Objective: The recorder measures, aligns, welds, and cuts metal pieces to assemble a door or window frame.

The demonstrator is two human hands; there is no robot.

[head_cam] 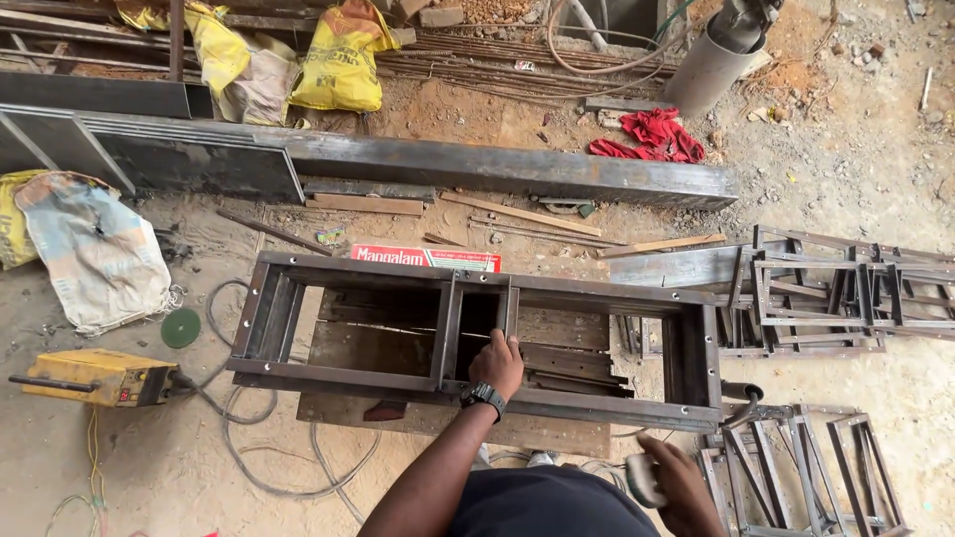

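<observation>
My left hand [496, 364] rests fingers-spread on the rectangular steel frame's [298, 370] inner upright; my right hand [682, 484] has its grip closed around a small power tool [643, 480].

The long rectangular dark steel frame [587, 403] is bare metal, matt, with dull grey scale and rust-brown patches; small bright spots dot its rails. The left hand [497, 364] rests on its 2 upright cross-members, and its wrist carries a black watch [484, 397] with a matt strap. The right hand [681, 484] grips a pale plastic tool handle [642, 480], smooth and slightly glossy. Worn brown wooden boards [557, 360] under the frame look rough and dusty. The long grey steel beam [517, 169] behind is dull and scuffed. The yellow metal welding box [99, 378] is chipped and dirty. The white woven sack [95, 249] is coarse and stained. The red cloth rag [652, 136] is soft and crumpled.
</observation>
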